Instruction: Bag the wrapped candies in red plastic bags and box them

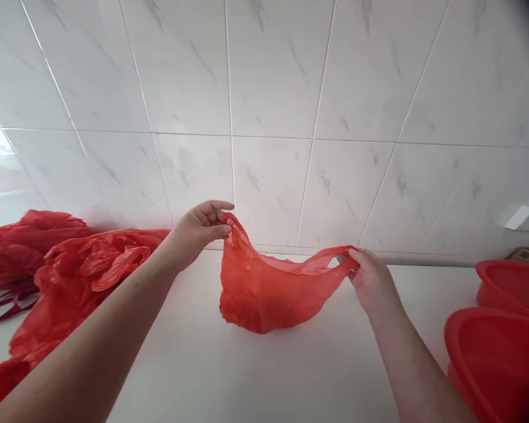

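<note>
Red plastic bag (pixel 268 294) hung stretched between both hands, just below center frame. From left edge to lower left, crumpled red bags (pixel 83 282) lay heaped on a white tabletop (pixel 264 376). Left of center, left hand (pixel 198 228) pinched the bag's left top corner, thumb against fingers. Right of center, right hand (pixel 374 277) gripped the opposite corner. Lower right, two red basins (pixel 502 352) sat close together.

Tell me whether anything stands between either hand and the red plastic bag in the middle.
Nothing visible does: the left hand and right hand each pinch the red plastic bag. The crumpled red plastic lies off left, the red containers off right.
</note>
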`<state>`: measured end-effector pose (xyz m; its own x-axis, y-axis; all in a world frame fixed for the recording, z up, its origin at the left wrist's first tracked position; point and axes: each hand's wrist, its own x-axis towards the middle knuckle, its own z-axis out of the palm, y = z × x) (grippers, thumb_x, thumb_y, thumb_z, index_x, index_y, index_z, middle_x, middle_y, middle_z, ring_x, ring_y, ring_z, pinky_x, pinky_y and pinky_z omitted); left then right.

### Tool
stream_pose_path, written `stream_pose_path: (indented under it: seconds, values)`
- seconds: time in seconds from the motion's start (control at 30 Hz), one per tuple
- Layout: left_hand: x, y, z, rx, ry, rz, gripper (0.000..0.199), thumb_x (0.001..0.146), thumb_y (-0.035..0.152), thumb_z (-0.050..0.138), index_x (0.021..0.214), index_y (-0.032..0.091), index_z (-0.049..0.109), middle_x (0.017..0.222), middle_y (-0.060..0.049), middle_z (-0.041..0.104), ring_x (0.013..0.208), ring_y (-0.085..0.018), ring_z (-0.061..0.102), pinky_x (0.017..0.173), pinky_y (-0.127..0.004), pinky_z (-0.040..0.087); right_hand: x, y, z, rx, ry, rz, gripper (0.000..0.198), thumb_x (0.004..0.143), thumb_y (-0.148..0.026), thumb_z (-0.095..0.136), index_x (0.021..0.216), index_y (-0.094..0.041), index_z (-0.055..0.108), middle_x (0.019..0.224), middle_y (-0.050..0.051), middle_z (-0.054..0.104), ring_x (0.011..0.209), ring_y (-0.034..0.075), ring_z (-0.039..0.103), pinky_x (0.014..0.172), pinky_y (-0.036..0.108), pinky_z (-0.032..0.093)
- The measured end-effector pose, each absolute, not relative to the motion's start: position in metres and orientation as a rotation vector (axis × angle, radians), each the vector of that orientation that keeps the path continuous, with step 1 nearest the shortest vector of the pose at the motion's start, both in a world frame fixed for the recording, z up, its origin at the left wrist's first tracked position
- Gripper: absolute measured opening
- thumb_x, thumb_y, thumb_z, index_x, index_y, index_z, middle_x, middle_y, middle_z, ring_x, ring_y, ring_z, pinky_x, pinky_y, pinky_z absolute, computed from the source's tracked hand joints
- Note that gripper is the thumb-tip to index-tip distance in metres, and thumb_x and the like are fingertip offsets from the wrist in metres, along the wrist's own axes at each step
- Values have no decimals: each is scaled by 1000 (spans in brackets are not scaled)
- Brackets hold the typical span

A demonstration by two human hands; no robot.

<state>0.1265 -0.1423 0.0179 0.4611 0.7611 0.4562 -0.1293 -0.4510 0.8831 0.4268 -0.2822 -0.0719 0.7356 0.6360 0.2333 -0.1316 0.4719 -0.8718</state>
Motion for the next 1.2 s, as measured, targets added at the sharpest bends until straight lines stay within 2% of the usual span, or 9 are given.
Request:
stream_pose_path:
  seconds: [0.47,0.6,0.7,0.8,0.87,0.93,1.0,1.07,1.2]
  values:
    - [109,-161,47,2223,722,1189,24,76,24,64,100,23,63,81,0,62,75,-14,60,69,-29,50,370,-271,-47,-845,-679,456,26,76,-41,71,79,-21,56,77,1,64,69,16,60,61,30,50]
    - [120,-177,41,2238,766,1150,26,77,22,58,103,24,61,86,-1,61,74,-14,60,63,-27,50,332,-269,-50,-741,-624,667,32,85,-49,58,73,-21,49,52,-7,42,42,7,36,41,18,34]
    - [131,-191,41,2259,768,1159,28,77,20,57,103,26,61,96,-1,60,77,-13,60,61,-24,50,302,-274,-50,-798,-718,670,36,90,-56,43,93,-23,59,45,-8,34,39,7,24,38,18,25]
    - [144,-205,37,2248,674,1144,27,75,17,60,100,26,61,93,1,59,75,-11,59,62,-23,50,280,-282,-46,-933,-877,708,42,88,-52,48,122,-27,53,49,-7,40,43,9,34,42,20,32]
    - [153,-212,31,2188,559,1072,24,74,15,62,96,25,62,85,2,59,73,-10,58,63,-22,51,272,-284,-45,-996,-1010,822,39,84,-51,56,113,-26,57,56,-6,44,48,10,41,45,21,35]
    - [160,-218,21,2111,471,1001,21,75,15,62,94,25,62,83,2,59,73,-10,58,63,-22,51,270,-283,-48,-1049,-1162,896,31,82,-52,59,82,-20,60,56,-4,44,50,10,41,46,21,32]
    - [163,-220,8,2072,448,1025,19,77,16,62,93,25,62,88,1,60,77,-11,59,65,-23,52,273,-279,-53,-1102,-1240,896,44,82,-52,59,59,-17,46,52,-3,39,48,8,34,45,22,26]
    - [161,-219,-7,2105,451,1132,14,78,17,63,90,24,62,89,1,60,81,-12,59,68,-24,52,280,-275,-59,-1141,-1197,878,47,83,-52,58,56,-17,42,51,-4,35,48,7,29,45,22,23]
    - [152,-211,-38,2340,361,1182,19,72,21,74,87,22,64,86,0,59,83,-13,57,76,-28,49,291,-269,-65,-1141,-1044,888,41,87,-54,51,74,-17,61,56,-3,41,52,9,35,46,21,29]
